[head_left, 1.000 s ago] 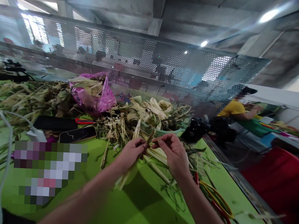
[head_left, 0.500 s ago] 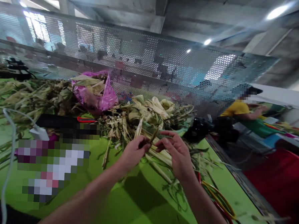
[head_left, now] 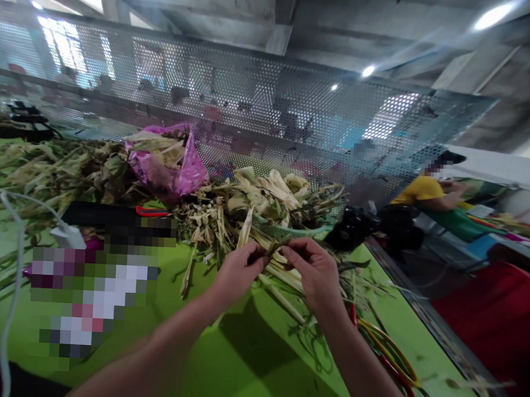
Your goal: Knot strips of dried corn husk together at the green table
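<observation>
Between my two hands, above the green table (head_left: 169, 330), a thin strip of dried corn husk (head_left: 275, 246) is stretched. My left hand (head_left: 242, 268) pinches its near end between thumb and fingers. Thumb and forefinger of my right hand (head_left: 317, 272) are closed on the strip's other end, by its upper right tip. Just beyond the hands lies a heap of dried corn husks (head_left: 269, 193), some in a pale green basket (head_left: 299, 230). Long pale husk strips (head_left: 286, 303) lie beneath my hands.
A pink plastic bag (head_left: 188, 174) of husks stands at the back, beside a larger husk pile (head_left: 39, 169). Left are a white cable (head_left: 17, 280) and a red-handled tool (head_left: 152, 212). Red and yellow loops (head_left: 390, 353) lie right. A perforated metal screen (head_left: 252, 103) borders the table; a co-worker (head_left: 425, 189) sits beyond.
My right hand's fingers were spread beside the strip and have now closed on it. The strip, upright before, now leans over to the right. My left hand stays nearly in place.
</observation>
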Action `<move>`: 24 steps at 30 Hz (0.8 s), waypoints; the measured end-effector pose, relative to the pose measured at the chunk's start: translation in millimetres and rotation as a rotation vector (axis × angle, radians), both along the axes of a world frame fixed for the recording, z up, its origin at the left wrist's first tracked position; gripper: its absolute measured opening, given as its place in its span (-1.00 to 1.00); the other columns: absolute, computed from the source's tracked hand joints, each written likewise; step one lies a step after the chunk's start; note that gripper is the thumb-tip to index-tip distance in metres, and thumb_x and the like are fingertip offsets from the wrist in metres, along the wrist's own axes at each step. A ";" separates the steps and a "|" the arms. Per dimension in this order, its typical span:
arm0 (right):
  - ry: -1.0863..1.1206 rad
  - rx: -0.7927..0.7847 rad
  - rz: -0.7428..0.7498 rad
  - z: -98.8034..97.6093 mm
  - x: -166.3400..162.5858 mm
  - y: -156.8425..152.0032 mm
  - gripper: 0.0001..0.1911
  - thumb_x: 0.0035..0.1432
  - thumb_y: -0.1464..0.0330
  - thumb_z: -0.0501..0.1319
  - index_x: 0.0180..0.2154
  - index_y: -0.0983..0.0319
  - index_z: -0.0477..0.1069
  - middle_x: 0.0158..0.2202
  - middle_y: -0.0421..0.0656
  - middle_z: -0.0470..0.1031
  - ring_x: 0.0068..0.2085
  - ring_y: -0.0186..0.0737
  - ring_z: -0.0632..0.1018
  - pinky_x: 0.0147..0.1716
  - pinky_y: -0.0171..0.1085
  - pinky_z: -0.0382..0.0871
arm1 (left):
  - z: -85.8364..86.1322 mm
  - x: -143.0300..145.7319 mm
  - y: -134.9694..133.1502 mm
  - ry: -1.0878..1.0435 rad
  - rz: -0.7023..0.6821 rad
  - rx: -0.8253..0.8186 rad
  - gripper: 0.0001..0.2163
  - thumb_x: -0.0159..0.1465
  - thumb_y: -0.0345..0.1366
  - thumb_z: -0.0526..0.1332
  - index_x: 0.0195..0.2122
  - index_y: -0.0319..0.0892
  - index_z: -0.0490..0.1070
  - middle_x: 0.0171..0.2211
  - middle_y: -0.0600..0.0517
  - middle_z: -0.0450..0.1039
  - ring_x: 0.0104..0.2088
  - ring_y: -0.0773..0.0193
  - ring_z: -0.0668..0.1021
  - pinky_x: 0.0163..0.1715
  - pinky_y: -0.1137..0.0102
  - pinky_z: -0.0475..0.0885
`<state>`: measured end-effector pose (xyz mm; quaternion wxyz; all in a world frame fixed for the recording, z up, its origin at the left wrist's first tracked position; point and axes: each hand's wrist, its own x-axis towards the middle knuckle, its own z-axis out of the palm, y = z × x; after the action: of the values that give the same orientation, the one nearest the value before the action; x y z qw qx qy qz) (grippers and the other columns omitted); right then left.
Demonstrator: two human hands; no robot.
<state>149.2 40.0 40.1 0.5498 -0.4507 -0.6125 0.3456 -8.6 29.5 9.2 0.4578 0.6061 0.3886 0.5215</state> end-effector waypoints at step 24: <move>0.029 -0.014 0.032 4.7 -5.2 -5.4 -0.74 0.00 0.23 0.31 -0.27 0.20 0.40 -0.39 -0.21 0.38 -0.44 -0.33 0.33 -0.49 -0.33 0.22 | 3.1 0.8 0.9 -0.231 -0.129 -0.234 -0.86 0.15 -0.26 0.21 -0.34 -0.23 0.36 -0.48 0.09 0.29 -0.47 0.42 0.32 -0.44 0.47 0.23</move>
<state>143.9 34.5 44.7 0.5500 -0.4396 -0.6092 0.3649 -7.8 30.4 12.4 0.5993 0.5086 0.3517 0.5085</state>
